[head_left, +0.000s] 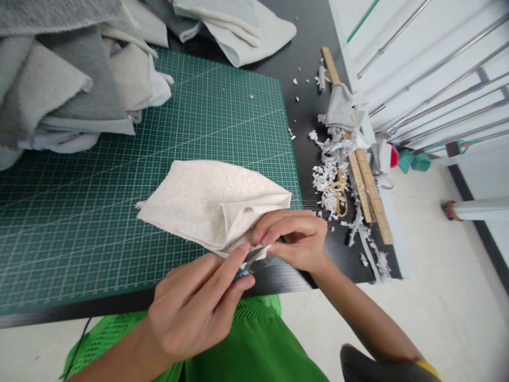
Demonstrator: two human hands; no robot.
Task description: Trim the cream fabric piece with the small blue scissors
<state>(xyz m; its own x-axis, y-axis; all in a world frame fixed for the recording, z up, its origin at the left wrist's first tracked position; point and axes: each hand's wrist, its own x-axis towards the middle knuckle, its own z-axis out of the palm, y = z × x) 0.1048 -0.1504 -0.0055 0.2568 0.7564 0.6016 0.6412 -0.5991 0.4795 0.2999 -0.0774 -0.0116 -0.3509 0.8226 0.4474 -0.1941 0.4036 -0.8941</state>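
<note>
A beige piece of sewn cloth lies on the green cutting mat, its near corner lifted over the table's front edge. My right hand is closed, pinching this corner between thumb and fingers. My left hand is closed around what look like small thread snips, with a blue part and grey metal blades; most of the tool is hidden by the fingers. The blades are at the cloth edge between my two hands, and my left index finger touches the cloth.
A heap of grey and beige cloth pieces covers the mat's back left, and more folded cloth lies behind. At the right edge are wooden rulers, white scraps and yellow-handled scissors. Metal poles lean beyond the table.
</note>
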